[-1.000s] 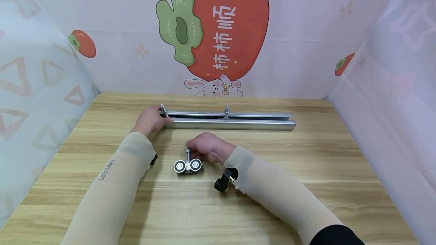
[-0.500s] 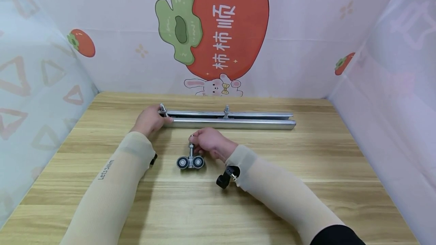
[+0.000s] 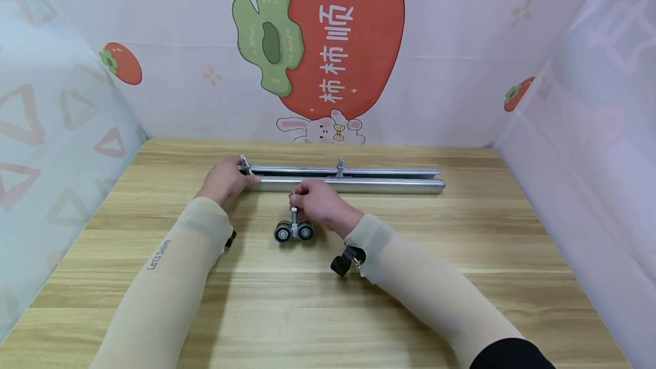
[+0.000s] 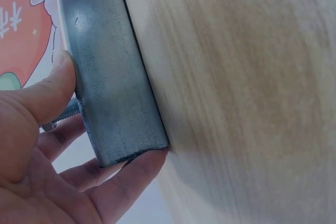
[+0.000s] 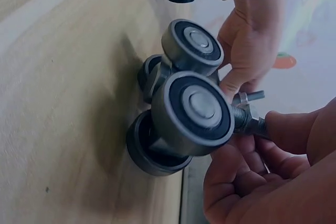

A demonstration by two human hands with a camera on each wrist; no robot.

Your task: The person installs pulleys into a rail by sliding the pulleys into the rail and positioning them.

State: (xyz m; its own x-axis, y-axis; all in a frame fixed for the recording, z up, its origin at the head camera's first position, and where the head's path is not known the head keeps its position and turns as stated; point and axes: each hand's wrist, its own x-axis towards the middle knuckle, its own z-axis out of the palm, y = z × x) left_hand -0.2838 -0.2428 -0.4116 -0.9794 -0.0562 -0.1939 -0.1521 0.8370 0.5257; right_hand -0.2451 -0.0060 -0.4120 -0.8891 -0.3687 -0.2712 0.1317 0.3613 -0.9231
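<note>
Along the back of the table lies a long metal channel rail (image 3: 359, 186), slotted on top. Two threaded bolts stand up from its slot, one at the left end (image 3: 245, 162) and one at mid-length (image 3: 340, 165). My left hand (image 3: 224, 180) holds the rail's left end; in the left wrist view, the thumb (image 4: 60, 80) presses its upper edge and fingers touch the end. Just in front of the rail, my right hand (image 3: 325, 204) pinches the bolt of a wheeled roller trolley (image 3: 294, 231). Its several bearing wheels (image 5: 199, 106) point down, close to the tabletop.
The wood-grain table (image 3: 287, 312) extends in front of both hands. A printed cloth (image 3: 451, 73) backs it, with cloth walls at either side. A small black wrist camera (image 3: 342, 263) hangs under the right sleeve.
My right hand has moved away from me and slightly right, bringing the roller trolley closer to the rail and more upright. The left hand keeps its place on the rail's end.
</note>
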